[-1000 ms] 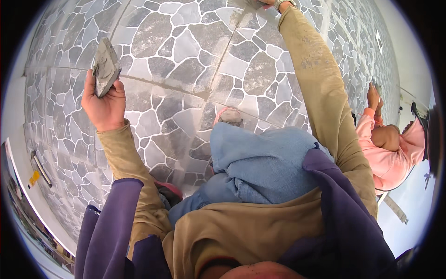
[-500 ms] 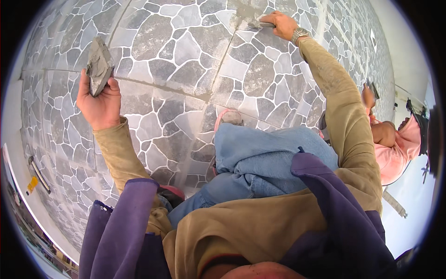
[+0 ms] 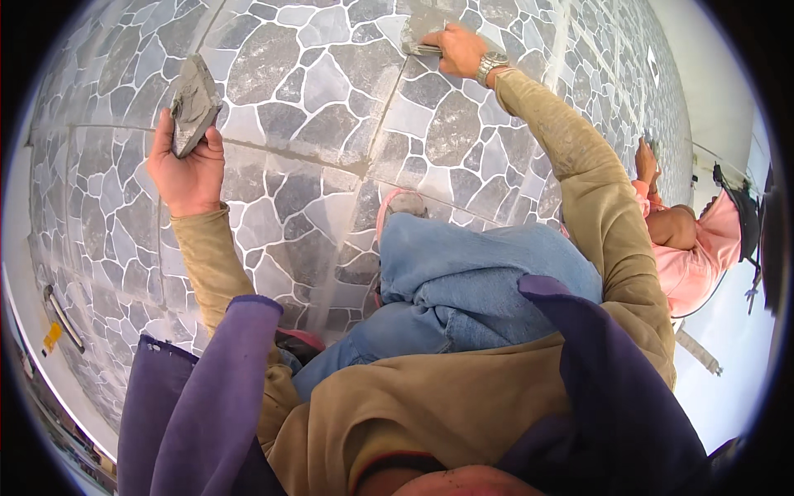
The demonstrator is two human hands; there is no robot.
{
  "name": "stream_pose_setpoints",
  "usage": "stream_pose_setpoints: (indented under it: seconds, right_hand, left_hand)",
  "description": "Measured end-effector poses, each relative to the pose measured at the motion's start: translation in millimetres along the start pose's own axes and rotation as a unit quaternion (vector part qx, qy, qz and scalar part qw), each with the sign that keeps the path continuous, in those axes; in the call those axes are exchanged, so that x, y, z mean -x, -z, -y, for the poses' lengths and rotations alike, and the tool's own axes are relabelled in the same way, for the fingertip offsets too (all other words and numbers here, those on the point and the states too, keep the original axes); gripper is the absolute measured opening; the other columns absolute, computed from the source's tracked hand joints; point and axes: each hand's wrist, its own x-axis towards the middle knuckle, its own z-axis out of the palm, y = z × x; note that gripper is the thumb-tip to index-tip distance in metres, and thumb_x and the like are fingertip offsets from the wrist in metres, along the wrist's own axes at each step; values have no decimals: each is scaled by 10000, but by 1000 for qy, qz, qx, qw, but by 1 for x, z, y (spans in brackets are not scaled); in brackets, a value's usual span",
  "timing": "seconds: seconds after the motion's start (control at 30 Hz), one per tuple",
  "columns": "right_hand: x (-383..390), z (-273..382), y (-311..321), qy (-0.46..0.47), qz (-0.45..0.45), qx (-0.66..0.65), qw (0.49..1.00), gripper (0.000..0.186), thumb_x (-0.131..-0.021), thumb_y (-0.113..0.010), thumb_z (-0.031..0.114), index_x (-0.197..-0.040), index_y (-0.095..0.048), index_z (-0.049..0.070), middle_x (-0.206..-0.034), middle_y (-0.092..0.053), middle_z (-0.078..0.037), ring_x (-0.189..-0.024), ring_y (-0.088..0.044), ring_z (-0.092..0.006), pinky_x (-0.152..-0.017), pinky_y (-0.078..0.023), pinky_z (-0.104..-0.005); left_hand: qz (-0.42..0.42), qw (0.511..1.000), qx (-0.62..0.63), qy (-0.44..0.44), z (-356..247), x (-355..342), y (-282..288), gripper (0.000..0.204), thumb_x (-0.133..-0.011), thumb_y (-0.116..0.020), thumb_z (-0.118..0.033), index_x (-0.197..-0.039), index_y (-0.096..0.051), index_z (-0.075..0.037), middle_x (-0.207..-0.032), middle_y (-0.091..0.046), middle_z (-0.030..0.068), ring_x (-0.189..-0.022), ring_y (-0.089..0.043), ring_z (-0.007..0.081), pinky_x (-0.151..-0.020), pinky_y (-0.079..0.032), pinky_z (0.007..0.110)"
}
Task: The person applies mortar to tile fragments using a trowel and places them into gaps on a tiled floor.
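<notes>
My left hand (image 3: 187,174) is raised at the left, closed on a small grey slab (image 3: 195,103) with grey paste smeared on its face. My right hand (image 3: 456,51) is at the top centre, gripping a flat grey spreader (image 3: 423,50). The spreader lies on the stone-patterned tile floor (image 3: 273,91) where a grout joint meets a smear of wet grey paste (image 3: 426,22). Part of the spreader is hidden under my fingers. Narrow grey joints run between the tiles, and one crosses below my hands.
A co-worker in pink (image 3: 703,256) crouches at the right, a hand (image 3: 645,163) at the floor. A long metal tool (image 3: 66,322) and a yellow item (image 3: 51,336) lie at the left edge. My jean-covered knee and pink-edged shoe (image 3: 397,200) are at the centre.
My right hand has come down into view from the top edge and shifted left along the floor. My left hand has moved slightly, still holding the slab.
</notes>
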Motion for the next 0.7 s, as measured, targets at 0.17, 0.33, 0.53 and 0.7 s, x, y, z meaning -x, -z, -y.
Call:
stream_pose_setpoints:
  seconds: [0.17,0.33,0.53,0.7]
  right_hand:
    - [-10,-36,15,-136,-38,-30,989,440,-760,-593,119,-1178,-707,197,-1069,-690,-176,-1020,-657,-363,-860,-558,-475]
    - [-46,-27,-19,-196,-3,-86,977,307,-877,-667,235,-1141,-703,83,-1164,-706,-181,-1082,-682,-295,-904,-521,-445]
    - [-30,40,-11,-59,-79,20,995,250,-773,-644,191,-973,-738,73,-1104,-686,-160,-1069,-651,-343,-850,-564,-504]
    - [-42,-46,9,-186,-94,-91,974,439,-751,-593,124,-1178,-694,134,-1025,-723,-148,-1041,-627,-373,-875,-542,-477]
  left_hand:
    - [-10,1000,-13,16,12,-10,3,338,-1056,-475,-241,-1264,-591,-2,-1210,-682,153,-1040,-701,269,-707,-626,367]
    - [41,998,33,36,18,-8,16,371,-1065,-435,-228,-1312,-564,16,-1290,-637,183,-1149,-643,329,-780,-631,390]
    - [-27,999,-12,11,30,-10,3,317,-1055,-471,-233,-1254,-598,-20,-1200,-694,124,-1031,-708,256,-698,-633,362]
    - [-16,999,-29,33,27,-16,-16,301,-1049,-485,-226,-1229,-614,-23,-1169,-706,116,-988,-720,247,-694,-638,367]
